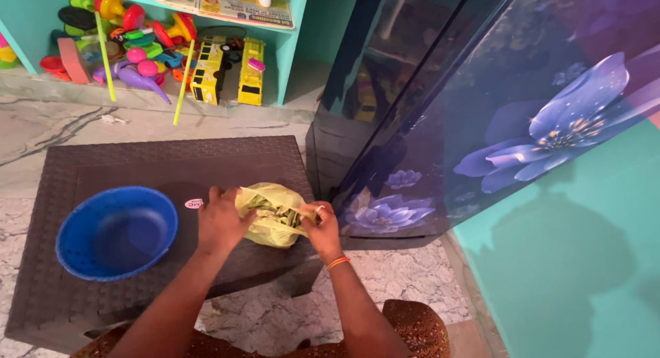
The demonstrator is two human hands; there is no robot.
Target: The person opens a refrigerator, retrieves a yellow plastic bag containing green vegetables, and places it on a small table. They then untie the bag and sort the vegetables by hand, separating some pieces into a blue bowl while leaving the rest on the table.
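Head view. Setting: marbled stone floor (pixel 41 128), turquoise walls, a turquoise shelf unit (pixel 292 38) at the far side.

Item 1. Low dark-brown plastic table (pixel 137 162) with a woven texture, set on the floor before the seated person. A small oval sticker (pixel 194 203) lies on its top.

Item 2. Blue plastic basin (pixel 115 231), round, nothing in it, on the table's left part, well apart from the bag.

Item 3. Yellow-green plastic bag (pixel 271 214), crumpled and bulging, resting on the table near its right front edge. Contents show only as darker shapes through the film; what they are cannot be told.

Item 4. Left hand (pixel 221 220), fingers curled and pressed onto the bag's left side, gripping the gathered plastic.

Item 5. Right hand (pixel 320 227), fingertips pinching a fold of the bag at its right side; an orange bangle (pixel 337 262) at the wrist.

Item 6. Refrigerator (pixel 481 110), dark blue gloss door with a large flower print, standing just beside the table on the right.

Item 7. Toys under the shelf: two yellow buses (pixel 227 71), assorted coloured plastic pieces (pixel 130 38), two yellow-green sticks (pixel 103 52).

Step in hand, as judged: the bag's mouth is being worked apart between both hands. Opening it further calls for a steady outward pull from both pinches without tearing the thin film.
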